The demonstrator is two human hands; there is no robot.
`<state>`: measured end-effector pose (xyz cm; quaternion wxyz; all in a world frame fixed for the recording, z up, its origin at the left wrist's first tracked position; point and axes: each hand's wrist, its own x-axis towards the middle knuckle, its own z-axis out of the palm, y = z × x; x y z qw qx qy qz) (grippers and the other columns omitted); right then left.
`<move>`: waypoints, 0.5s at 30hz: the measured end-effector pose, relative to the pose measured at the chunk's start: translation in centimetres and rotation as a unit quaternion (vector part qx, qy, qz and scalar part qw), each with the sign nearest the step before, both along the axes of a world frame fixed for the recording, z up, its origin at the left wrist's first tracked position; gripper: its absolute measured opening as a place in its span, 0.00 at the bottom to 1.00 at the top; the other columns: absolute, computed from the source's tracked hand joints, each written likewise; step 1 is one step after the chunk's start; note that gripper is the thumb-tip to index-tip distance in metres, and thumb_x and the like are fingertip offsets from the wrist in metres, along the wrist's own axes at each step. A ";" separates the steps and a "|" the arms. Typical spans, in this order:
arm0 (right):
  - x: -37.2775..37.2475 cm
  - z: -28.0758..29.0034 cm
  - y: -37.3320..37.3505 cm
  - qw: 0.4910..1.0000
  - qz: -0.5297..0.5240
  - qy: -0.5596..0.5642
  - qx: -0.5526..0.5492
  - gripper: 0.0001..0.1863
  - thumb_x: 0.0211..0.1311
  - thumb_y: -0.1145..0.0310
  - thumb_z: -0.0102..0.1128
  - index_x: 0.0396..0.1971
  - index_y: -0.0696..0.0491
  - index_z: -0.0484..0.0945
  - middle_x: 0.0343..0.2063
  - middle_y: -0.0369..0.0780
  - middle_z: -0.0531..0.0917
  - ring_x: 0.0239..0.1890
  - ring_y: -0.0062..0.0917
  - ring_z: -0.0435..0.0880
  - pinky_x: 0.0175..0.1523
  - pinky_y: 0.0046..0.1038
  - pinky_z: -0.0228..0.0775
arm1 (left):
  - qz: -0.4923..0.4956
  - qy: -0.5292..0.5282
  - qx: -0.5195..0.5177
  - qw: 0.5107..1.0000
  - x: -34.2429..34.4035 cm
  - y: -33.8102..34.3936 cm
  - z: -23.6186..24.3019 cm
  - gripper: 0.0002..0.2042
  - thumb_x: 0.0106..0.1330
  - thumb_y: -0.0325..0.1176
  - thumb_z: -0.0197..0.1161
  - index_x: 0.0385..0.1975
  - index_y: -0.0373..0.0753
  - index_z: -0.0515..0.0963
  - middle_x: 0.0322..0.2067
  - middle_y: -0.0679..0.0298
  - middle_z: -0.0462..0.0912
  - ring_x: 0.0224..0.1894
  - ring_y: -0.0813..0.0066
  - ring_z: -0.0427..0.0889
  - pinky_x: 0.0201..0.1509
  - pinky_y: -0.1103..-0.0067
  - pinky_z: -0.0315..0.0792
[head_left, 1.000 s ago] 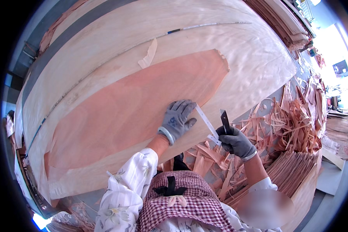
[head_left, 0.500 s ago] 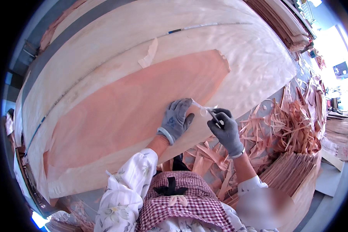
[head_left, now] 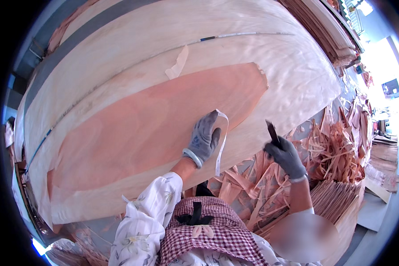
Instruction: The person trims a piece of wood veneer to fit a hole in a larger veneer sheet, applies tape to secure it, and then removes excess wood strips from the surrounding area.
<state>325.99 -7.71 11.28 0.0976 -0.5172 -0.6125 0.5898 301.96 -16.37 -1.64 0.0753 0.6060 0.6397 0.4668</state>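
Note:
My left hand [head_left: 203, 138], in a grey glove, lies flat on a reddish oval veneer sheet [head_left: 133, 126], thumb apart from the fingers. A narrow white strip of tape [head_left: 225, 137] runs from its fingertips, curving over the sheet's edge and down toward me. Whether the tape is stuck there or pinned under a fingertip, I cannot tell. Closed round a dark, flat-bladed knife [head_left: 272, 133], my gloved right hand [head_left: 286, 156] is raised beside the near right edge, blade pointing up and away. Beneath the reddish sheet is a broad pale veneer sheet [head_left: 292, 84].
A torn pale veneer scrap [head_left: 177, 64] lies beyond the reddish sheet. Across the pale sheet stretches a thin striped cord or rod [head_left: 235, 34]. Veneer offcuts [head_left: 337, 146] heap at the right, near a stack of veneer strips [head_left: 330, 199]. More sheets [head_left: 326, 33] are piled far right.
My right hand has moved right and away from the left hand with the knife, letting go of the tape's free end, which now hangs in a curve. My left hand has barely moved.

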 end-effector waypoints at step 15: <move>-8.4 -4.5 -1.1 0.934 -0.043 0.237 -0.264 0.10 0.59 0.69 0.58 0.39 0.55 0.73 0.27 0.34 0.79 0.19 0.13 0.72 0.18 0.13 0.55 | -0.003 -0.052 0.041 0.998 -0.3 0.2 0.0 0.23 0.60 0.26 0.54 0.56 0.35 0.61 0.50 0.49 0.69 0.52 0.51 0.70 0.56 0.66 0.63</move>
